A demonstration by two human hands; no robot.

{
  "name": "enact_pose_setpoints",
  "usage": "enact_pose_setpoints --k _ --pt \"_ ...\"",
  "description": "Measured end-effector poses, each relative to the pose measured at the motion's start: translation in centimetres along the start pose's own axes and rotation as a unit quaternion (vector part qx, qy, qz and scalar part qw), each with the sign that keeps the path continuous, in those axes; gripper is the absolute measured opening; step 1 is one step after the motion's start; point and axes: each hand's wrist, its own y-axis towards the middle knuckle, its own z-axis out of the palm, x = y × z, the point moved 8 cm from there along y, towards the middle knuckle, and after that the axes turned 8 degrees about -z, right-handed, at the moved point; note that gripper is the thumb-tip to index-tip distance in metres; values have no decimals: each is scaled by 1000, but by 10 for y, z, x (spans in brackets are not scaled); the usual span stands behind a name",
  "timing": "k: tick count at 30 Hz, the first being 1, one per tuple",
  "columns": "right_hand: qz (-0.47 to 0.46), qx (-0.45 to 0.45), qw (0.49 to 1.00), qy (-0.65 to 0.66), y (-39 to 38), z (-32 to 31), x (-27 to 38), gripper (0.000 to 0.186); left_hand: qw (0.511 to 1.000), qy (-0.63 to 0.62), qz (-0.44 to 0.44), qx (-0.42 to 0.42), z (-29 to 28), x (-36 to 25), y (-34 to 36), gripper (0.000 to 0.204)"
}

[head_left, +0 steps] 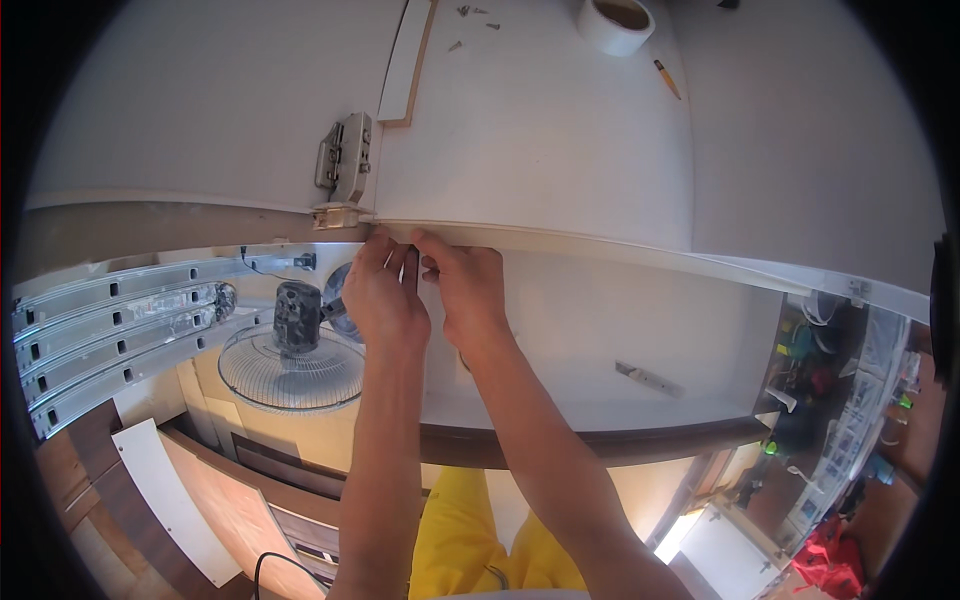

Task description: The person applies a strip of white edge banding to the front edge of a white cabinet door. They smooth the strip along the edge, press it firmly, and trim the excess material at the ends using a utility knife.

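Observation:
My left hand [385, 292] and my right hand [468, 285] are close together at the front edge [560, 236] of a white cabinet shelf [540, 150]. Both have their fingers bent and pinched against that edge; whatever lies between the fingertips is hidden or too small to name. Just above my left hand, a metal cabinet hinge [352, 160] is fixed at the left panel's edge. Below the shelf, a pulled-out white drawer [560, 320] with a dark front passes under my right forearm. A utility knife [648, 378] lies inside it.
On the shelf are a roll of tape [617, 28], a short pencil [667, 80], several screws [475, 12] and a narrow white strip [405, 65]. A fan [292, 365] and perforated metal rails [120, 320] are at left. Boards [175, 490] lean lower left; assorted items [810, 370] fill the right.

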Motion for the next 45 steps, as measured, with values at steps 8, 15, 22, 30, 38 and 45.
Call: enact_pose_setpoints --k 8,15,22,30,38,45 --pt "11 -4 1000 18 -4 2 6 18 1000 2 12 0 14 -2 -11 17" --pt "4 -15 999 32 1 0 -2 20 999 5 29 -13 11 -2 -9 14" --pt "2 -7 998 64 2 2 -3 12 999 -3 8 37 10 2 -3 12" --pt "10 -10 999 51 0 0 -2 12 999 27 42 14 9 -1 -7 10" --pt "-1 -5 997 82 1 4 -1 10 995 52 79 19 9 2 -6 17" --pt "-16 15 998 58 3 2 -1 13 995 47 76 42 10 6 -7 17"
